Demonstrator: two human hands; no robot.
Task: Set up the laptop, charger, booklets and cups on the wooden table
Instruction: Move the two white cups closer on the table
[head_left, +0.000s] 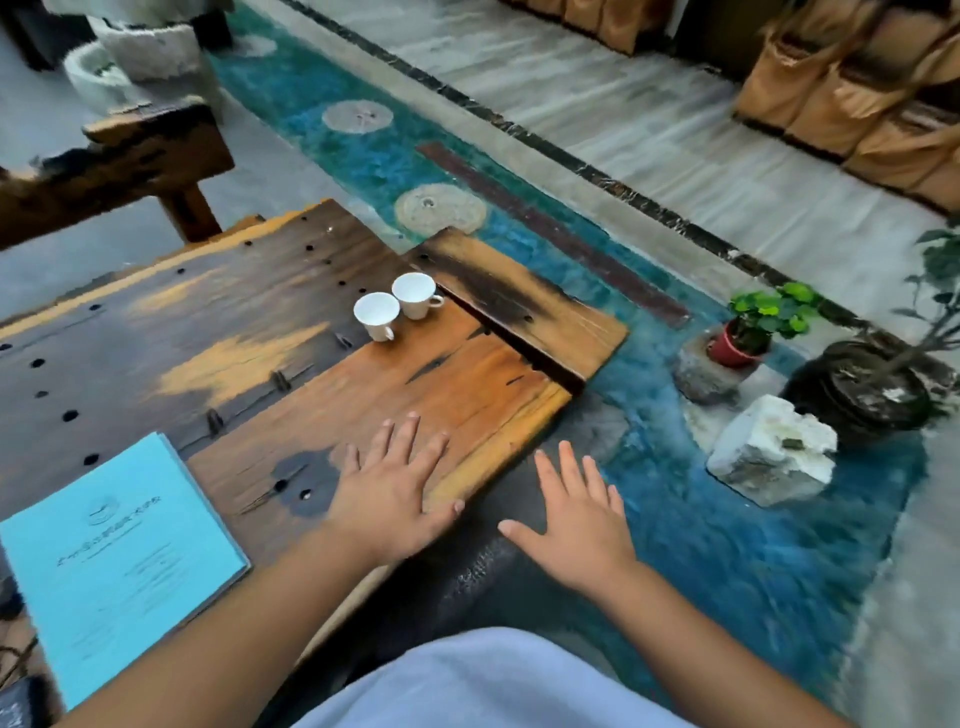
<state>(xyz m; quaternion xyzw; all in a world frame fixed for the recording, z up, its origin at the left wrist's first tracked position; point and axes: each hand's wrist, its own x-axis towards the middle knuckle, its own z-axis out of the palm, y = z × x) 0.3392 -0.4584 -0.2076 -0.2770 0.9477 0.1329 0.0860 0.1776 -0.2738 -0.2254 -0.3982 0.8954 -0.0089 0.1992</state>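
Booklets (117, 558) in light blue lie stacked at the near left of the wooden counter (291, 332), printed cover up. Two white cups (397, 306) stand upright near its far right part, touching or nearly so, their handles pointing right and toward the viewer. The left hand (392, 499) is spread flat over the counter's near right edge, fingers straight and holding nothing. The right hand (574, 525) hovers just beyond that edge, above the blue floor (727, 545), fingers likewise spread and empty.
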